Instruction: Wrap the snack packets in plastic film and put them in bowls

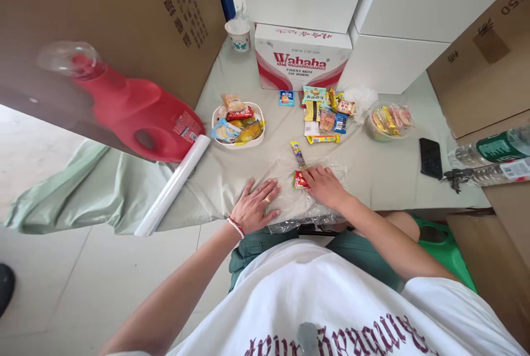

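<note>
My left hand (255, 207) lies flat on the cloth-covered table with its fingers spread, nothing in it. My right hand (325, 186) is closed at the right end of a small red snack packet (300, 180), covering part of it; its thumb is hard to see. That packet rests on a thin clear plastic sheet (285, 201), which hangs over the near table edge. Just above it lies a narrow yellow and purple snack stick (297, 153). Farther back, several wrapped snacks (327, 121) are laid out in a group.
A white basket (239, 146) of snacks stands left, a clear round bowl (387, 136) of snacks right. A plastic film roll (174, 185) and red jug (143, 113) are at the left. Behind is a Wahaha carton (302, 60); a phone (430, 158) and bottles (503, 146) are right.
</note>
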Motion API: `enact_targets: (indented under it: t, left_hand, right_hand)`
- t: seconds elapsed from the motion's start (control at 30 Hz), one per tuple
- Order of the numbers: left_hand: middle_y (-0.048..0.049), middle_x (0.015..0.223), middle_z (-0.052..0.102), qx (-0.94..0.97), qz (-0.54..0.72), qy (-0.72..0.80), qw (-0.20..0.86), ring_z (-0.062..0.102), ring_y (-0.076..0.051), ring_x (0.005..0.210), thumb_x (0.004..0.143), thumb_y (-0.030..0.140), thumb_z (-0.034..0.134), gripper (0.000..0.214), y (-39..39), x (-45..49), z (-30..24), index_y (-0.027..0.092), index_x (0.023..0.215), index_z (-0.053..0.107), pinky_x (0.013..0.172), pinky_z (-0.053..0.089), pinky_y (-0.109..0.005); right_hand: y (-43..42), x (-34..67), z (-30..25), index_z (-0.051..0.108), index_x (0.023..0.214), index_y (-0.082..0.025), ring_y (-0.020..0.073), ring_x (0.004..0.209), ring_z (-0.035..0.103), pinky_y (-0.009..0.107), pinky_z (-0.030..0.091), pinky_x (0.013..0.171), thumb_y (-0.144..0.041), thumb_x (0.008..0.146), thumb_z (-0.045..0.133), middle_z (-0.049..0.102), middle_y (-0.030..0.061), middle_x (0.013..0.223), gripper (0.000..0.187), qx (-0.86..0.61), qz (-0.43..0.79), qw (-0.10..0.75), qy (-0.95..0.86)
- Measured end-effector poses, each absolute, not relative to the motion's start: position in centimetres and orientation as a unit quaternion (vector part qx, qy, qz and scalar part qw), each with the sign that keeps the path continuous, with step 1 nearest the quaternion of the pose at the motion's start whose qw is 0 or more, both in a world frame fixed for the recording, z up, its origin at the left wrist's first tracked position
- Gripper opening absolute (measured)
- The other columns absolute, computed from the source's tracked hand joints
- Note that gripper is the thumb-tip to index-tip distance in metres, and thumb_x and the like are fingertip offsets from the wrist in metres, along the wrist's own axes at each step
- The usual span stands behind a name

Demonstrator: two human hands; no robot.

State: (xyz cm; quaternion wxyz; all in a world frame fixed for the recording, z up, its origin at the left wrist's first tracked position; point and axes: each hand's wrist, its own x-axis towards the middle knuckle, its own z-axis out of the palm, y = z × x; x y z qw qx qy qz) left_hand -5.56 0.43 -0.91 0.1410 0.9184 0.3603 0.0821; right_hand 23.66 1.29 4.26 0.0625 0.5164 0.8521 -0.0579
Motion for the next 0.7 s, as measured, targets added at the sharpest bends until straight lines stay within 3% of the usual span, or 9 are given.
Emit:
enact_targets:
  t: [0.33, 0.53, 0.7]
  left_hand:
    - [-0.0132, 0.168, 0.038, 0.914, 0.083, 0.378, 0.121, 0.038, -0.03, 0.156, 0.1, 0.057, 0.05, 0.078, -0.1, -5.0, -1.2, 0.025, 0.167, 0.025, 0.131, 0.005, -0.06]
    - [-0.0145, 0.171, 0.032, 0.914, 0.068, 0.369, 0.152, 0.036, -0.031, 0.157, 0.098, 0.052, 0.05, 0.078, 0.5, -5.8, -1.2, 0.025, 0.167, 0.025, 0.13, 0.005, -0.062]
    - [-0.0107, 0.176, 0.02, 0.927, 0.055, 0.332, 0.164, 0.017, -0.037, 0.163, 0.076, 0.029, 0.06, 0.089, -0.8, -6.9, -0.2, 0.025, 0.163, 0.039, 0.129, 0.004, -0.066]
  right_hand:
    - [-0.6, 24.7, 5.1, 0.05, 0.151, -0.013, 0.0357, 0.115, 0.052, 0.046, 0.038, 0.094, -0.038, 0.105, 0.052, 0.06, 0.0217, 0.139, 0.053, 0.514, -0.011, 0.001, 0.858]
    - [-0.6, 24.2, 4.0, 0.047, 0.155, -0.013, 0.0361, 0.123, 0.052, 0.05, 0.041, 0.101, -0.037, 0.102, 0.058, 0.058, 0.021, 0.146, 0.059, 0.494, -0.087, 0.008, 0.865]
    - [-3.9, 28.4, 4.4, 0.032, 0.165, -0.02, 0.036, 0.143, 0.043, 0.057, 0.04, 0.115, -0.054, 0.099, 0.06, 0.041, 0.0188, 0.164, 0.08, 0.464, -0.181, -0.086, 0.863]
